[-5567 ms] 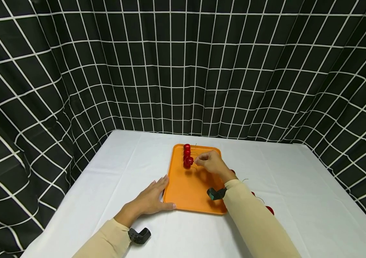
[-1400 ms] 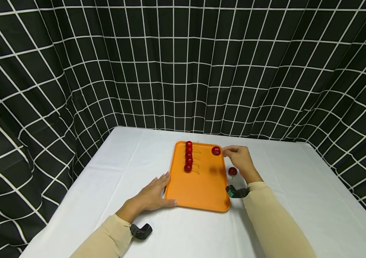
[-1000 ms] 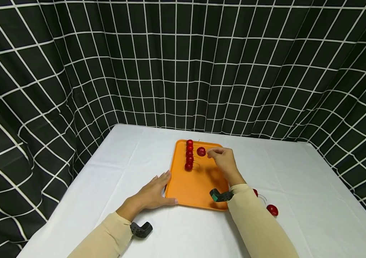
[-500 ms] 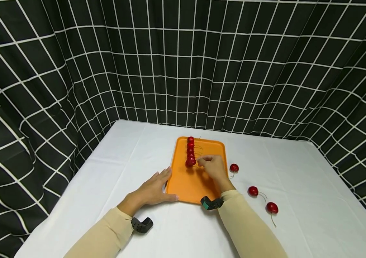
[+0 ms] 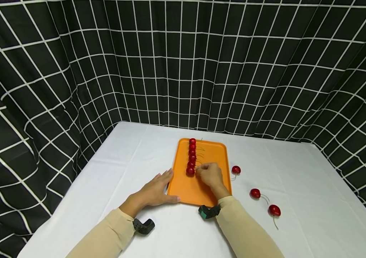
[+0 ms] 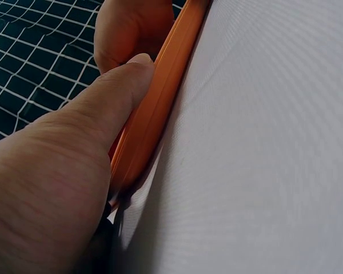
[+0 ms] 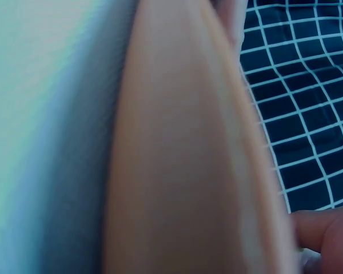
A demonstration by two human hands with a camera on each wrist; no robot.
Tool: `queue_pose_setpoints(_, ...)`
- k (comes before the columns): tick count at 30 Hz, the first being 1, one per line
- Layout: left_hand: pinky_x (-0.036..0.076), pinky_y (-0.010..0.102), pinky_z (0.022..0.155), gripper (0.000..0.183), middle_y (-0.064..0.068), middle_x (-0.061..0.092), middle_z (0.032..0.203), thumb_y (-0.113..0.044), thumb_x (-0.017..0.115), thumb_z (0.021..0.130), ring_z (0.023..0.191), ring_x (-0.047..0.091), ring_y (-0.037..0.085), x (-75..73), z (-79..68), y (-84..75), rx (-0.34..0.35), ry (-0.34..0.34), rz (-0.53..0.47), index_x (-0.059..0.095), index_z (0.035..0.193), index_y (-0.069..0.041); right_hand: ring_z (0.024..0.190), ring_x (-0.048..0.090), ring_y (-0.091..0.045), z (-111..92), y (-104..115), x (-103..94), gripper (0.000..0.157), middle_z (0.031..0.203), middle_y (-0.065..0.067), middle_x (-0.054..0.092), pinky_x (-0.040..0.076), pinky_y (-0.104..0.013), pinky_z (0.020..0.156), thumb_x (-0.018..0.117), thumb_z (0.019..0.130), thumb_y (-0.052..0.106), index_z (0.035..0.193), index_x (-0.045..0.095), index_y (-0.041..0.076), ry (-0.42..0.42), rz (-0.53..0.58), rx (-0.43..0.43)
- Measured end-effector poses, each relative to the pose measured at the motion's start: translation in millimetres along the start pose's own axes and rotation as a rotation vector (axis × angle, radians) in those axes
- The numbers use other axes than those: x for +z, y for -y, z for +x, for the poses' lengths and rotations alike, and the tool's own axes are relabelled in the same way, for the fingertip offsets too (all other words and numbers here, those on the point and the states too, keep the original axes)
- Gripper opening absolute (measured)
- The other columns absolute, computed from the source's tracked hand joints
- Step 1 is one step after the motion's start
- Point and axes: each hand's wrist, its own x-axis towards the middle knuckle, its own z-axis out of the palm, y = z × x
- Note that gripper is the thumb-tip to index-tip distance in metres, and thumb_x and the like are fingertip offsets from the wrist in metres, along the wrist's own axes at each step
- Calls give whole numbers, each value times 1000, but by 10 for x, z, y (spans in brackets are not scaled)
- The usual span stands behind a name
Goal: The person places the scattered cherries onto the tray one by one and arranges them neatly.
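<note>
Now the right hand (image 5: 211, 176) is setting a cherry (image 5: 190, 171) down at the tray's (image 5: 214, 152) 9 o'clock, pinching its stem, I think, so the row (image 5: 192, 152) is growing to six. The left hand (image 5: 153, 192), spread, is touching 8 o'clock. Three loose cherries (image 5: 255, 194) are lying towards 4.

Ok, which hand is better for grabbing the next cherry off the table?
Probably the right hand: the three loose cherries lie right of the tray, nearer that hand, while the left hand touches the tray's left edge.
</note>
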Motion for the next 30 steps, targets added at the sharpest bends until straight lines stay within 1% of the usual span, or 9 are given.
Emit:
queue_pose_setpoints(4,9,38,116,110,1,12,160,-71,64,76,144,10,17,7,-11,-7,1,3,-5,20,154,-7,76,56,-22,-28,-1,4,13,94,-3,71,43,-33,62,72,84,20,84,79,9,-18,-49,7)
queue_pose_setpoints(9,9,38,116,109,1,12,159,-71,64,76,144,10,18,-1,-9,-18,0,2,-1,20,154,-8,72,55,-21,-46,-1,-14,16,87,-2,70,43,-31,59,70,85,22,83,79,9,-22,-56,-20)
queue_pose_setpoints(15,10,38,116,110,0,12,159,-72,64,75,144,11,19,-4,-13,-20,-10,4,-8,20,154,-9,71,55,-21,-63,-14,-26,22,85,-4,69,45,-28,57,66,89,23,91,77,5,-31,-70,-33)
queue_pose_setpoints(21,8,37,116,109,0,12,159,-70,65,76,144,10,17,2,-9,-12,-11,-1,-1,20,154,-9,74,57,-23,-77,-29,-104,27,90,-8,69,49,-33,62,63,91,27,97,76,4,-33,-89,-47)
queue_pose_setpoints(22,8,37,116,109,0,11,159,-70,65,76,144,10,17,2,-8,-12,-10,-2,-2,20,154,-8,75,57,-23,-79,-37,-126,28,91,-8,69,50,-34,63,63,91,27,98,76,3,-37,-90,-58)
queue_pose_setpoints(23,8,37,116,109,0,11,159,-70,65,76,144,10,17,0,-7,-13,-10,-1,-3,20,154,-8,74,59,-23,-82,-44,-156,29,88,-9,70,50,-35,65,62,91,28,99,76,3,-39,-89,-64)
queue_pose_setpoints(26,8,38,116,110,2,12,159,-69,65,76,144,10,18,-8,-3,-16,1,1,-15,20,154,-7,76,61,-24,-116,-49,-286,29,85,-8,71,51,-38,70,63,91,28,98,76,3,-76,-73,-85)
queue_pose_setpoints(28,8,38,116,110,1,11,160,-71,65,76,144,9,17,-17,1,-15,-3,7,-14,19,154,-8,79,62,-24,-154,-54,-416,28,87,-8,71,50,-38,72,63,91,27,98,76,4,-98,-44,-95)
queue_pose_setpoints(30,8,38,116,111,2,11,160,-71,64,76,144,9,18,-34,5,-9,4,7,-14,19,154,-7,81,62,-23,-201,-73,-580,28,89,-8,71,50,-36,70,63,91,27,98,76,4,-118,-6,-102)
